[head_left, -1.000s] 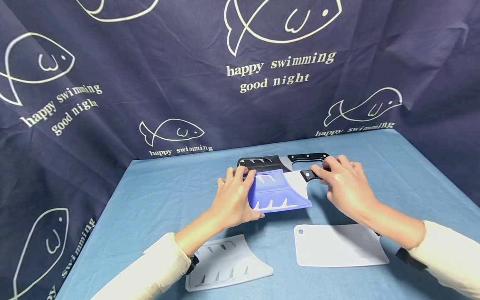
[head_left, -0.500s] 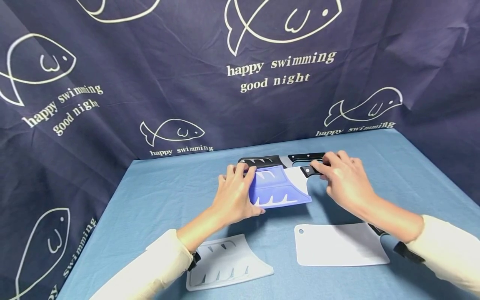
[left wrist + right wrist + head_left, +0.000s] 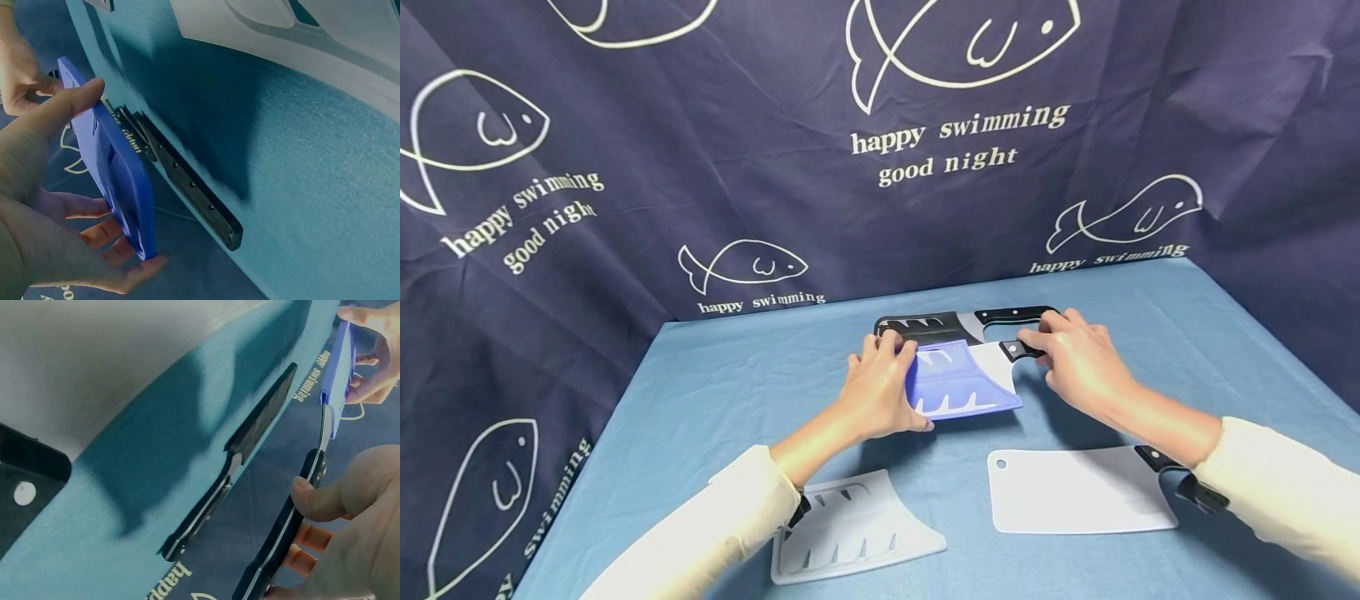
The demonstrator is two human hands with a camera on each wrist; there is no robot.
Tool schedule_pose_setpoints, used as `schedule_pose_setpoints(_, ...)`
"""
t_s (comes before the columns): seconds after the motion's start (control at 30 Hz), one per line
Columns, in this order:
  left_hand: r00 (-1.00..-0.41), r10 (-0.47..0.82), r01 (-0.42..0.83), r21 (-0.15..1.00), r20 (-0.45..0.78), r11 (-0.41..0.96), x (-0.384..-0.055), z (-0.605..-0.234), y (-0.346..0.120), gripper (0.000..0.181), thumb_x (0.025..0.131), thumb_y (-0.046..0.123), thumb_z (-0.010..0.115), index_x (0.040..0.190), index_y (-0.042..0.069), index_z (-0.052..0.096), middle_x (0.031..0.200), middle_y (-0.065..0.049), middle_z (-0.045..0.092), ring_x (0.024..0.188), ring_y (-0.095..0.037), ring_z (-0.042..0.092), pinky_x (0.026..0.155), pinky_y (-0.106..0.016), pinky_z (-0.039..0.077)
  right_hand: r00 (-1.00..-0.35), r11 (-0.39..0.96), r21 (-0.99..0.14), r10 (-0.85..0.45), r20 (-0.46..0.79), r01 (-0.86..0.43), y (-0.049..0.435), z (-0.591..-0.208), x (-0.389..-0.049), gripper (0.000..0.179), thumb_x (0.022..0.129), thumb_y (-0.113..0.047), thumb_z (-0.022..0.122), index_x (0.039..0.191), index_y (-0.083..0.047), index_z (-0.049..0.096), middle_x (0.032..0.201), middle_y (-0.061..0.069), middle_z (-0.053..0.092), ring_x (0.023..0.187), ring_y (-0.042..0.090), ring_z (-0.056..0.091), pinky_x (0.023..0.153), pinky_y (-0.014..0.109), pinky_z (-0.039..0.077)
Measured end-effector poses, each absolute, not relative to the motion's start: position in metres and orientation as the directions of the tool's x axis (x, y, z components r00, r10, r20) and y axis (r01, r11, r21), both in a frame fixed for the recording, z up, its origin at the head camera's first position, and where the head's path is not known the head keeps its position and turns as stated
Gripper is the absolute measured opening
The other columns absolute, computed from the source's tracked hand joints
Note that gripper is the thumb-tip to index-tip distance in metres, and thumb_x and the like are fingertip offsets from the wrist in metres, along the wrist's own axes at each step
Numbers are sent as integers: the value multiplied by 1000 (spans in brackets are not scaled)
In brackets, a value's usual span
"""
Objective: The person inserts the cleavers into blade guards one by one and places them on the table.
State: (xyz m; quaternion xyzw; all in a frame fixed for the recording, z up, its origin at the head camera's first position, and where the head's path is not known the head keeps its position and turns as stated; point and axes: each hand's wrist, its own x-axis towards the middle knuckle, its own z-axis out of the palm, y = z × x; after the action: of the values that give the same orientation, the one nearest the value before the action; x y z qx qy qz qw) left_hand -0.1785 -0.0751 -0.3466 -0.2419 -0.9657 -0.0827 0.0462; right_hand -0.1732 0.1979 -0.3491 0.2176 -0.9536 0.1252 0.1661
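A cleaver [image 3: 996, 358] with its blade mostly inside a blue blade guard [image 3: 962, 385] is held above the table; a strip of bare blade shows by the handle. My left hand [image 3: 882, 387] grips the guard's left end, thumb on the lower edge and fingers on the upper one. Around the black handle [image 3: 275, 534] curl the thumb and fingers of my right hand [image 3: 1081, 360]. Just behind, a second cleaver in a black guard [image 3: 917, 327] lies on the table, its handle [image 3: 1013, 315] partly covered by my right hand in the head view.
On the blue tablecloth [image 3: 737, 400], a white blade guard [image 3: 857, 529] lies at the front left, partly under my left forearm. A bare cleaver [image 3: 1078, 492] rests at the front right, its handle beneath my right wrist. A dark fish-print curtain [image 3: 925, 217] hangs behind the table.
The cleaver and blue guard rose slightly, then came down again. My left hand has shifted a little right, my right hand a little left. Both keep their hold.
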Motion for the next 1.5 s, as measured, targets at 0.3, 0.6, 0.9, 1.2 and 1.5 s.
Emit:
schedule_pose_setpoints(0.3,-897,441,430,180,-26,885,-185,-357,-73,108,49,55,90,138,9,51,129,-9,43,120,-29,37,88,-47,40,-888,872,-217,-384,254,-439,198,-360,-182,45,72,11,63,114,-2,70,90,5,56,84,27,47,56,42,35)
schedule_pose_setpoints(0.6,-884,451,418,222,-126,881,-190,-367,-72,103,51,55,89,136,9,54,124,-7,45,113,-26,39,85,-43,40,-885,859,-227,-419,205,-459,199,-374,-186,44,75,13,63,116,-1,69,83,2,50,80,25,44,56,36,30)
schedule_pose_setpoints(0.9,-862,466,425,215,-201,879,-195,-373,-72,102,56,53,88,139,7,50,125,-7,43,113,-27,36,84,-39,39,-878,847,-238,-436,199,-475,203,-390,-194,38,77,9,67,112,-3,72,80,0,49,78,25,48,52,33,33)
schedule_pose_setpoints(1.2,-849,447,427,134,-283,894,-197,-372,-66,101,65,54,83,143,5,42,129,-9,37,118,-28,32,87,-42,38,-875,844,-236,-446,190,-481,201,-394,-197,38,77,9,68,113,-4,71,83,2,52,78,26,48,48,35,37)
schedule_pose_setpoints(1.5,-858,426,402,140,-289,905,-196,-374,-66,103,64,54,84,144,7,41,131,-8,36,119,-26,31,89,-41,37,-877,846,-235,-447,176,-479,202,-397,-196,42,74,11,66,114,-2,70,81,0,50,75,23,46,49,33,36)
